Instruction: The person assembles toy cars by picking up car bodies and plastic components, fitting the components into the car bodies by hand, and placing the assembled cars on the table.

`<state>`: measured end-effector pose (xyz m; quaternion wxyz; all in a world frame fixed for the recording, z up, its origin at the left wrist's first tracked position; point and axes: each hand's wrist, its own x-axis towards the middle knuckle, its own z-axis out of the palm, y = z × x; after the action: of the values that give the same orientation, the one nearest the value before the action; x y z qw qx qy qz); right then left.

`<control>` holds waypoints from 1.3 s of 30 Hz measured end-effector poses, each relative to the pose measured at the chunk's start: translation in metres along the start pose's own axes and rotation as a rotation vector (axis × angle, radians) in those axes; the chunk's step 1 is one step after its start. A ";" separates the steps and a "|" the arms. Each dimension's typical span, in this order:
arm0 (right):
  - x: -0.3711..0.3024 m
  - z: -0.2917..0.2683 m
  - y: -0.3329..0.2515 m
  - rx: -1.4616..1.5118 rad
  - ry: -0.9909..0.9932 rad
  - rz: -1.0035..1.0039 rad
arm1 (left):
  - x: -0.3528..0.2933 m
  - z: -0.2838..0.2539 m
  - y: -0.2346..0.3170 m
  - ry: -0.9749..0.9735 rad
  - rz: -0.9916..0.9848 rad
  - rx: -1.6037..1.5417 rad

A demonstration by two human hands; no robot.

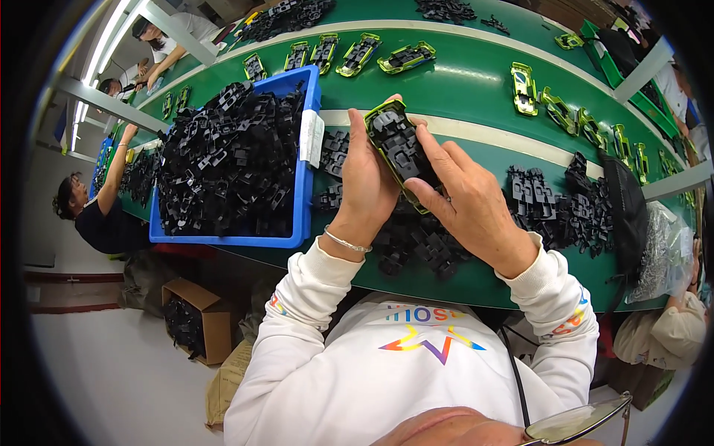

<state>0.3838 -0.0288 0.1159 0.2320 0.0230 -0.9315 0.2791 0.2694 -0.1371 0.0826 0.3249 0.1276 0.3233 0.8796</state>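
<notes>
Between my two hands, above the near strip of the green bench, is a toy car shell (400, 145), yellow-green at its rim and with a black chassis part set in its underside. My left hand (368, 178) wraps its left side, with the thumb along the edge. On the other side my right hand (472, 201) grips it, its fingertips and thumb pressing on the black part. Below the hands lies a loose pile of black chassis parts (428, 249), partly hidden by them. To their right is another heap of black parts (532, 193).
Left of my hands a blue bin (311, 186) is heaped with black parts. Yellow-green car shells (360, 55) line the green belt (454, 82) beyond, with more shells (559, 110) at right. A black bag (625, 208) and clear plastic (662, 253) lie rightward. Other people work at left and right.
</notes>
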 end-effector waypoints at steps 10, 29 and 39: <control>0.005 -0.014 0.000 -0.376 -0.131 -0.108 | -0.006 -0.005 -0.006 -0.024 -0.020 0.129; 0.007 0.013 0.053 0.885 -0.139 0.488 | 0.013 -0.007 -0.010 -0.106 0.077 0.281; 0.015 0.016 0.063 1.140 0.006 0.591 | 0.030 -0.015 -0.014 -0.168 -0.082 0.348</control>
<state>0.3525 0.0170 0.0790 0.0993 -0.1157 -0.6032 0.7829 0.2465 -0.1166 0.0623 0.3594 0.2414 0.4470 0.7828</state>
